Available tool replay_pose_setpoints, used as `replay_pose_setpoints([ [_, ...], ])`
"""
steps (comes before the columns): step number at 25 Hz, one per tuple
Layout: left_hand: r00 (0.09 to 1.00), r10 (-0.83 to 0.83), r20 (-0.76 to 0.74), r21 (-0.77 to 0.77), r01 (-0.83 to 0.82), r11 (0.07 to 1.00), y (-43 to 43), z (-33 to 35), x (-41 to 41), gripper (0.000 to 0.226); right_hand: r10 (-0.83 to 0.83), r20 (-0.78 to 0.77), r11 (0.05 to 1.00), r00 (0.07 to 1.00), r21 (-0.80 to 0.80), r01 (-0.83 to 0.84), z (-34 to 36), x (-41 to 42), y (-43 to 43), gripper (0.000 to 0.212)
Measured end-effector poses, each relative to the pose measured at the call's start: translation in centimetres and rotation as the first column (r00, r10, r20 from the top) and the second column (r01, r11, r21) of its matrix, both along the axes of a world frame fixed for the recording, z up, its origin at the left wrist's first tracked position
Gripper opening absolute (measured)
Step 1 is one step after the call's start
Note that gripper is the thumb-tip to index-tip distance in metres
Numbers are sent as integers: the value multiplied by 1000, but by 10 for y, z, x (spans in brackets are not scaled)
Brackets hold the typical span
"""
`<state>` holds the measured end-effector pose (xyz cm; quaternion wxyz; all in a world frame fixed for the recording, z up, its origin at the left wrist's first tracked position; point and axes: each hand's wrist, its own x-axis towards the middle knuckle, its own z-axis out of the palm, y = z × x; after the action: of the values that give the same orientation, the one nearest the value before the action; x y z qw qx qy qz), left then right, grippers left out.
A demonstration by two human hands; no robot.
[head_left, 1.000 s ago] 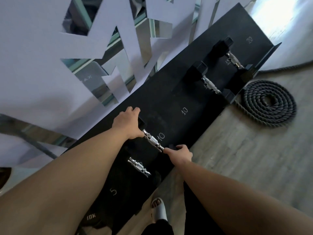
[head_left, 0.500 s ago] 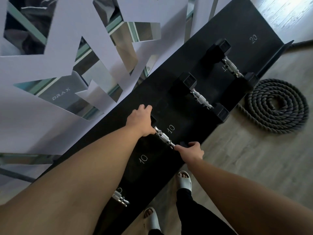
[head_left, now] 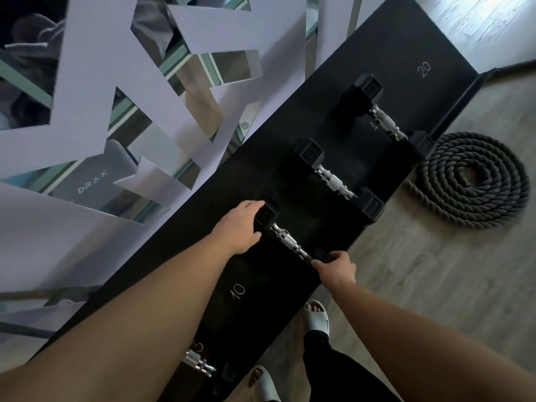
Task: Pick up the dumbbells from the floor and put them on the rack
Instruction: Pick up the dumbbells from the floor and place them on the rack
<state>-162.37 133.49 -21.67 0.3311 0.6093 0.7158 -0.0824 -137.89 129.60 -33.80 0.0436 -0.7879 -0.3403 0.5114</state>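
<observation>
I am setting a dumbbell [head_left: 290, 243] down on the black rack [head_left: 362, 91], and this is the placing step of the task. My left hand [head_left: 240, 227] is wrapped over the far head of the dumbbell, the end nearer the patterned wall behind the rack. My right hand [head_left: 336, 266] is closed over the near head, at the rack's front edge. Both hands are grasping it, one at each end, with the bright metal handle bare between them.

The dumbbell lies across the rack's sloped surface, just beyond a painted number 10 [head_left: 238, 291]. I cannot tell whether its full weight is resting on the rack yet.

Next, I judge, I need to be sure the heads sit steady, then open both hands and draw them clear without nudging it sideways.

The dumbbell has black blocky heads with flat sides and a ridged, knurled silver handle. It looks smaller than its neighbours. Two larger dumbbells already sit on the rack beyond it: one [head_left: 333, 181] next along, another [head_left: 385, 123] past that, towards a painted 20 [head_left: 424, 69] at the rack's far end. At the rack's other end, near a painted 5, part of another silver handle [head_left: 200, 363] shows below my left forearm.

A coiled rope [head_left: 470, 181] lies on the wooden floor [head_left: 435, 271] in front of the rack.
</observation>
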Motion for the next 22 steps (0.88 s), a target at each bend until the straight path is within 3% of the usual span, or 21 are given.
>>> replay_pose_setpoints([
  [6, 1000, -26, -17, 37, 26, 999, -33, 34, -23, 64, -22, 3, 983, 1000, 181, 21, 43, 6, 5, 55],
  [10, 997, -42, 72, 136, 32, 990, -53, 72, -15, 53, -55, -65, 932, 996, 355, 75, 99, 17, -2, 41],
  [14, 974, -88, 208, 262, 31, 964, -74, 125, 6, 50, -156, -121, 831, 980, 521, 196, 178, 39, -31, 33],
  [22, 883, -404, 241, 465, 260, 846, -125, 229, 115, 47, -339, -145, 600, 930, 728, 332, 323, 136, -154, 33],
])
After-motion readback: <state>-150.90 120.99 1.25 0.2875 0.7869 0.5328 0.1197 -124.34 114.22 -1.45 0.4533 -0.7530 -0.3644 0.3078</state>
